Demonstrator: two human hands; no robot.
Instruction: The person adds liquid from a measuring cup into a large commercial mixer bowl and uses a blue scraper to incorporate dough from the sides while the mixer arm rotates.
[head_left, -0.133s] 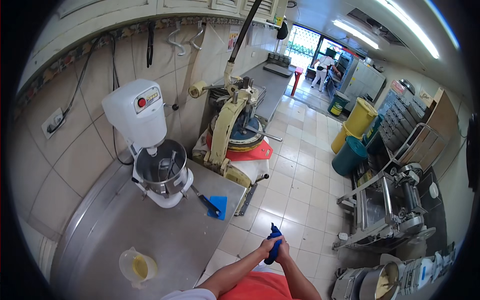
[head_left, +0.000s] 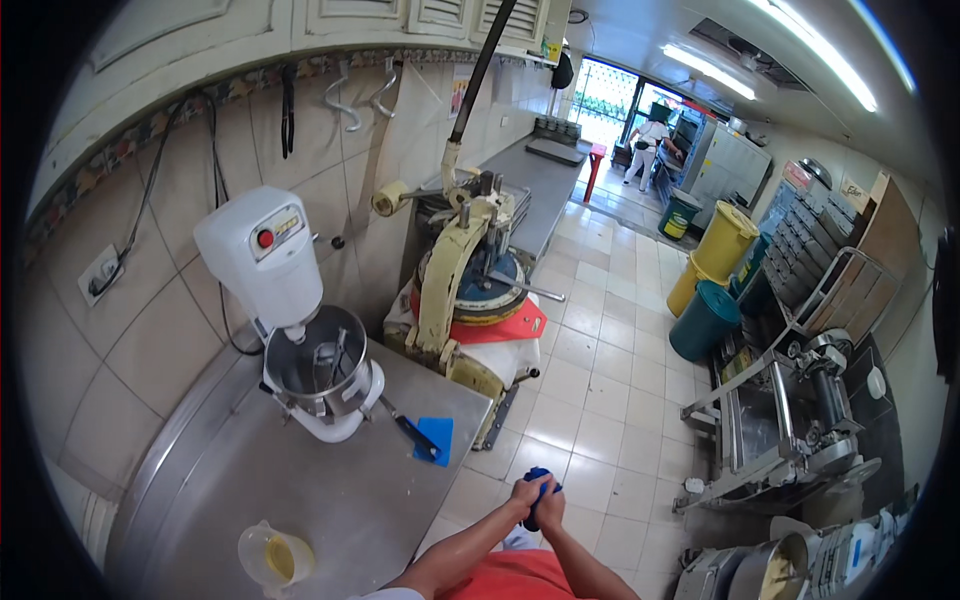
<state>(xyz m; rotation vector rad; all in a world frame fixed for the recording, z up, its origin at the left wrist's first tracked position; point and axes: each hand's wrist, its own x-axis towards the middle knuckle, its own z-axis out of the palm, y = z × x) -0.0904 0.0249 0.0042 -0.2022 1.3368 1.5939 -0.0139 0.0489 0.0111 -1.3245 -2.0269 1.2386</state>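
My left hand [head_left: 524,496] and my right hand [head_left: 548,508] grip a bunched dark blue cloth [head_left: 540,478] together, low at the middle, beyond the edge of a steel counter [head_left: 210,490]. On that counter a white stand mixer [head_left: 258,250] holds a steel bowl [head_left: 292,365] with a beater inside. Beside it lie a blue square pad [head_left: 435,430] and a dark-handled tool [head_left: 408,425]. A clear jug [head_left: 270,560] with yellow contents sits at the near left.
A cream hand-lever machine [head_left: 450,270] stands past the counter. Along the right are yellow bins [head_left: 725,245], a teal bin [head_left: 705,320], a roller machine [head_left: 790,410] and another mixer bowl [head_left: 780,575]. A tiled floor [head_left: 590,380] runs to a co-worker [head_left: 645,145] near the doorway.
The view has shifted slightly, so nearby things sit lower in the picture. My hands and the cloth have moved a little left, and the cloth looks more bunched.
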